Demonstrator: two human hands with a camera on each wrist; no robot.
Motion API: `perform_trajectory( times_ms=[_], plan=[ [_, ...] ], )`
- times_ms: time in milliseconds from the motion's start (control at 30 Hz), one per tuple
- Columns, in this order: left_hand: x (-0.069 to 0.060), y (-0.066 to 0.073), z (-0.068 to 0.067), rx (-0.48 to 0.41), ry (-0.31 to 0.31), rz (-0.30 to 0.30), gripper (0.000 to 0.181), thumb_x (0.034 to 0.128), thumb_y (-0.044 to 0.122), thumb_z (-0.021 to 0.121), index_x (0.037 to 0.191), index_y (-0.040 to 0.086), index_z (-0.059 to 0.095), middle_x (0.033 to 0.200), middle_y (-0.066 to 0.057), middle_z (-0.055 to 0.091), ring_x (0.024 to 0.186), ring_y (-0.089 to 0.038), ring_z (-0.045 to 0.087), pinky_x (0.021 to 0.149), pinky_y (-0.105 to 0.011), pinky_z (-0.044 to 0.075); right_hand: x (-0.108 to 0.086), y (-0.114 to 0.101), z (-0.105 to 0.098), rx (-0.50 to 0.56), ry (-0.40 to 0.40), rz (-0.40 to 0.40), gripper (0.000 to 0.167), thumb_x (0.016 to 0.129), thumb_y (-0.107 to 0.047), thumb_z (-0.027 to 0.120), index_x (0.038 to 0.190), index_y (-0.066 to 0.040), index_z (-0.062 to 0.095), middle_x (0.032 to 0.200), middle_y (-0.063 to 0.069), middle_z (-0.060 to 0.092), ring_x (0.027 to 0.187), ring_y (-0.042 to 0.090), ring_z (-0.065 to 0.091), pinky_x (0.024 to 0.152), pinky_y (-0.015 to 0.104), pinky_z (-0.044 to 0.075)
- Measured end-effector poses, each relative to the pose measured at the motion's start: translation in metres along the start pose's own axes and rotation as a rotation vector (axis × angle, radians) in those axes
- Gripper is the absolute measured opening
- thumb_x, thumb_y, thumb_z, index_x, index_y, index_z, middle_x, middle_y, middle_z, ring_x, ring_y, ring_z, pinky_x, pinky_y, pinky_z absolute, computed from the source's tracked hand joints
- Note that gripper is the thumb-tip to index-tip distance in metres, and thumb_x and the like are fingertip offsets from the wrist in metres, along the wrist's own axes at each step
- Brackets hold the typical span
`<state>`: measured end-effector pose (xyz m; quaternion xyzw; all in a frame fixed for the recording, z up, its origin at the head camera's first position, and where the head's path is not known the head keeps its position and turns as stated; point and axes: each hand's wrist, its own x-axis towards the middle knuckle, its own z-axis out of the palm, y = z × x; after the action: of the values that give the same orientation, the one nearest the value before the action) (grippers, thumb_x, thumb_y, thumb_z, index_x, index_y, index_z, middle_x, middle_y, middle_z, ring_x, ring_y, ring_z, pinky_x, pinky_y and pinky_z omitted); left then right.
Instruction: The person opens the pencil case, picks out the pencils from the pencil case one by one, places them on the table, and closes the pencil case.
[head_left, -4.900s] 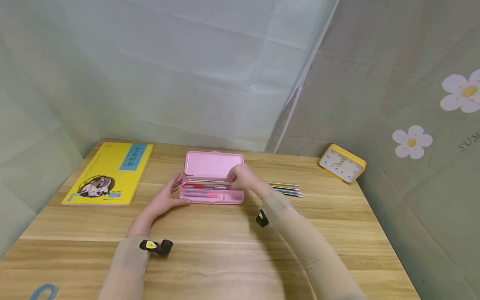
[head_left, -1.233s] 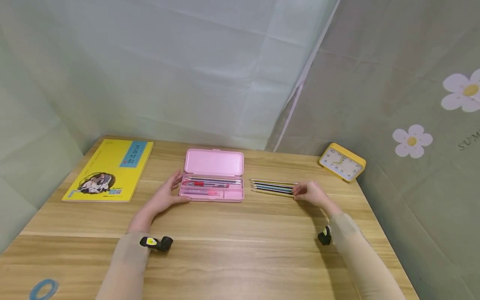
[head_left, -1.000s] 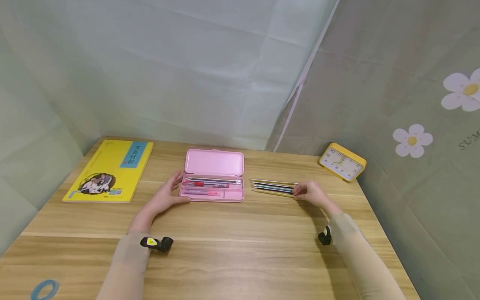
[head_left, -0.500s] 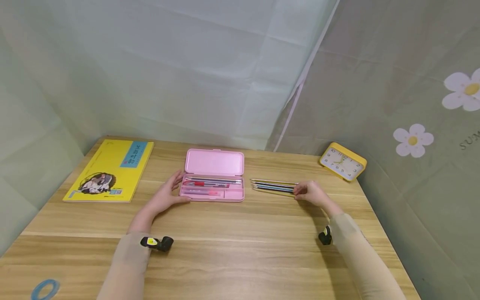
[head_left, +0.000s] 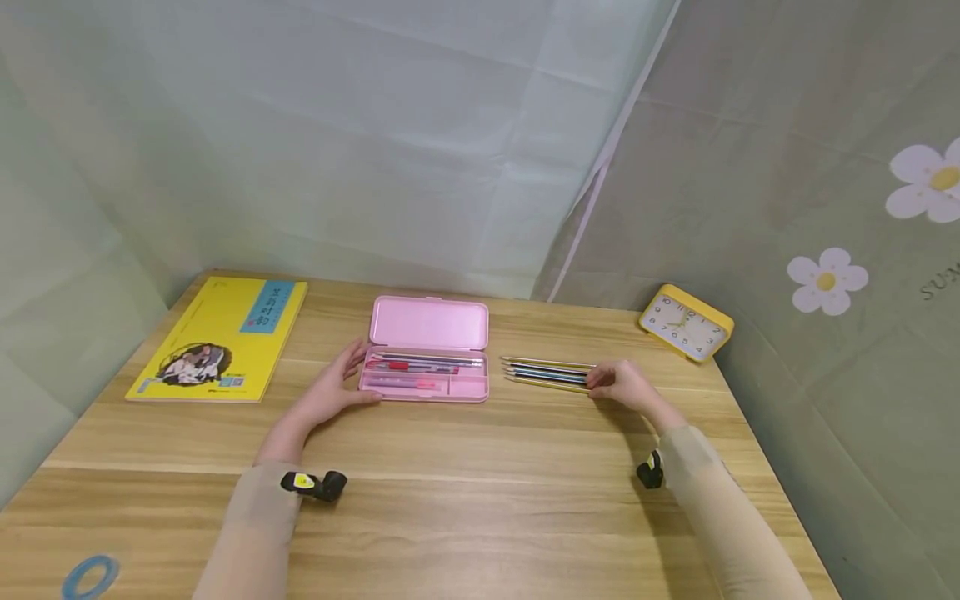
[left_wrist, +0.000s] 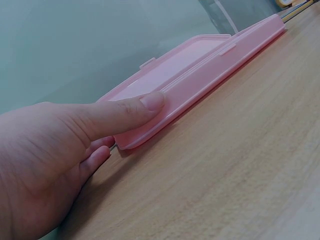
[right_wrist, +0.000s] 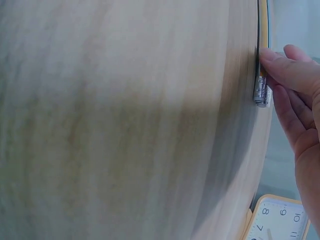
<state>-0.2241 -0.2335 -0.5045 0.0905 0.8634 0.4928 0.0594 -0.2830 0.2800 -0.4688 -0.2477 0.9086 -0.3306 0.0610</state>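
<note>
- ok so the pink pencil case sits open at 12 o'clock on the wooden table, lid tipped back toward 12
- left hand is grasping the case's 9 o'clock end, thumb on the front wall and fingers round the side
- right hand is pinching the loose pencils by their eraser ends, which face 3 o'clock, with the tips aimed at 9
- that bunch lies side by side just off the case's 3 o'clock end, not touching it
- inside the case, a red-marked pen is in the long back compartment, and pinkish pens are in the front one toward 9
- yellow book flat at 10 o'clock, yellow alarm clock leaning back at 2, blue ring way down near 8
</note>
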Motion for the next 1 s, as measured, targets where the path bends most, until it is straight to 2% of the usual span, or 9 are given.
perform_trajectory(
  times_ms=[167,333,533,800,1000],
  plan=[
    [0.0,0.001,-0.001,0.005,0.001,-0.005,0.112,0.081,0.031,0.081,0.156,0.0,0.004,0.16,-0.024,0.021,0.141,-0.05,0.029,0.117,-0.062,0.024,0.002,-0.006,-0.002,0.009,0.019,0.019,0.015,0.076,0.001,0.078,0.09,0.004,0.072,0.084,0.015,0.074,0.072,0.004,0.064,0.066,0.017,0.055],
    [0.0,0.001,-0.001,0.009,0.001,-0.004,0.111,0.0813,0.031,0.08,0.156,0.001,0.004,0.16,-0.024,0.022,0.141,-0.05,0.029,0.117,-0.062,0.024,0.011,-0.016,-0.003,-0.022,0.041,0.037,0.012,0.078,-0.003,0.078,0.089,0.001,0.073,0.083,0.011,0.075,0.073,0.01,0.066,0.065,0.018,0.054],
    [0.0,0.002,0.0,0.012,0.0,-0.004,0.111,0.0814,0.031,0.08,0.156,0.001,0.004,0.159,-0.024,0.022,0.141,-0.05,0.029,0.117,-0.062,0.024,0.027,-0.031,-0.002,-0.059,0.061,-0.003,0.012,0.08,-0.005,0.077,0.091,-0.002,0.075,0.084,0.009,0.075,0.077,0.015,0.07,0.069,0.02,0.055],
    [-0.001,0.003,-0.001,0.011,-0.001,-0.011,0.11,0.0818,0.031,0.08,0.156,0.001,0.004,0.16,-0.025,0.021,0.141,-0.05,0.029,0.117,-0.061,0.024,0.056,-0.06,-0.001,0.031,0.065,-0.032,0.011,0.082,-0.001,0.075,0.093,0.001,0.074,0.089,0.014,0.075,0.081,0.02,0.07,0.071,0.019,0.056],
    [0.0,0.001,-0.001,0.008,0.001,-0.001,0.111,0.0812,0.03,0.08,0.156,0.0,0.004,0.159,-0.025,0.022,0.14,-0.05,0.03,0.117,-0.061,0.025,0.08,-0.087,0.002,0.045,0.08,-0.107,0.011,0.081,0.0,0.075,0.093,0.002,0.073,0.088,0.015,0.075,0.081,0.024,0.072,0.073,0.027,0.059]
  ],
)
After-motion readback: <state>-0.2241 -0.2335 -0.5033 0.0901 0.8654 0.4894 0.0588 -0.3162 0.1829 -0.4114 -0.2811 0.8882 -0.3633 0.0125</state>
